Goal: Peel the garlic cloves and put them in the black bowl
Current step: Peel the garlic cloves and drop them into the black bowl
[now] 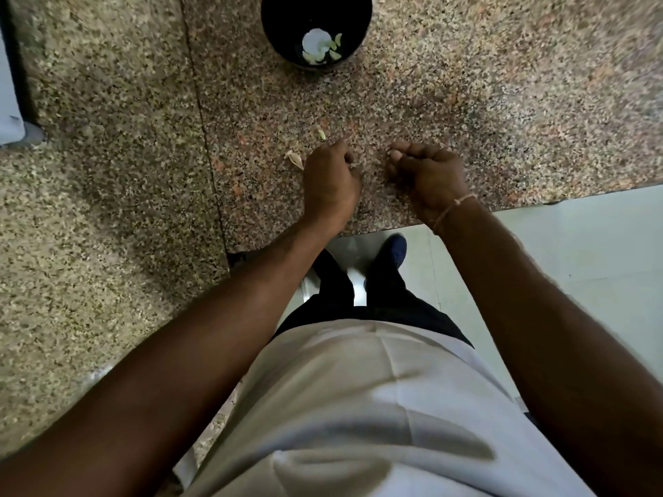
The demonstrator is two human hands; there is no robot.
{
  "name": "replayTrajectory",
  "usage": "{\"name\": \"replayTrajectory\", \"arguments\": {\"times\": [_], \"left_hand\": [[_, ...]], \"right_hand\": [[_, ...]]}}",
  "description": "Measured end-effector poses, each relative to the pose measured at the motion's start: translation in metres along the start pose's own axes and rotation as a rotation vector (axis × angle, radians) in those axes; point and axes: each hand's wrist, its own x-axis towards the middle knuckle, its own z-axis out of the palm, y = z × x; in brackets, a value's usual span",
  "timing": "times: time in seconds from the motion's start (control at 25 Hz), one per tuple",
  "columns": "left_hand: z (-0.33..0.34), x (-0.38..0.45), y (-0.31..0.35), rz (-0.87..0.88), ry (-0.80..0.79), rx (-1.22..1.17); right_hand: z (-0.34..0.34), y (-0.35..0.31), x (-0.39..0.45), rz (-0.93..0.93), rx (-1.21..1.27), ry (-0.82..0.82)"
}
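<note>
The black bowl (315,30) stands at the top of the speckled granite counter (466,102), holding several pale peeled garlic cloves (321,46). My left hand (332,181) rests on the counter with its fingers curled inward; what lies inside them is hidden. My right hand (427,177) sits a short gap to the right, fingers also curled, with nothing visible in it. A garlic clove (321,134) lies just above my left hand, and a scrap of papery garlic skin (296,158) lies at its left.
A seam (204,130) runs down the counter left of my hands. The counter's front edge (538,202) drops to a pale tiled floor, where my shoes show. A grey-white object (10,102) sits at the far left edge.
</note>
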Motion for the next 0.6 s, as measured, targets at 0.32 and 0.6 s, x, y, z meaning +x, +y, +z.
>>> {"name": "replayTrajectory", "arguments": {"times": [0.32, 0.6], "left_hand": [[0.0060, 0.0028, -0.0045, -0.060, 0.057, -0.099], [0.0041, 0.0060, -0.0017, 0.049, 0.033, 0.076]], "right_hand": [[-0.0052, 0.0003, 0.0077, -0.003, 0.017, -0.041], [0.0023, -0.0004, 0.0087, -0.003, 0.029, -0.069]]}}
